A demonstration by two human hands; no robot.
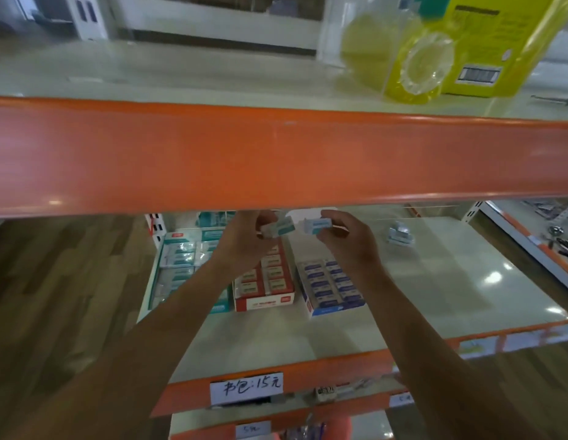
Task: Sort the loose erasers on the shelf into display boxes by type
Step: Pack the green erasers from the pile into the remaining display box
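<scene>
A person reaches both bare arms in beneath the orange lip of the upper shelf (276, 157), with one small eraser in each hand. The left hand (244, 241) has its fingers curled around the left eraser (281, 227), a white block in a teal sleeve that juts out past the fingertips toward the other hand. The right hand (349, 244) pinches the right eraser (317, 225), which has a similar teal band, between thumb and fingertips, and the two erasers sit close together without touching. Directly below the left fingers stands the red display box (266, 282), packed with rows of red-banded erasers. On the outer side of that hand is the teal display box (177, 265), which holds clear-wrapped erasers. Below the right fingers is the blue display box (330, 289), filled with blue-sleeved erasers. Beyond the right hand's knuckles, well apart from the boxes, a small pile of loose erasers (400, 235) lies on the pale lower shelf (450, 281). A handwritten price tag (246, 387) is fixed to that shelf's orange front edge, near the forearms. A yellow package (441, 52) rests on the upper shelf, above and to the right.
</scene>
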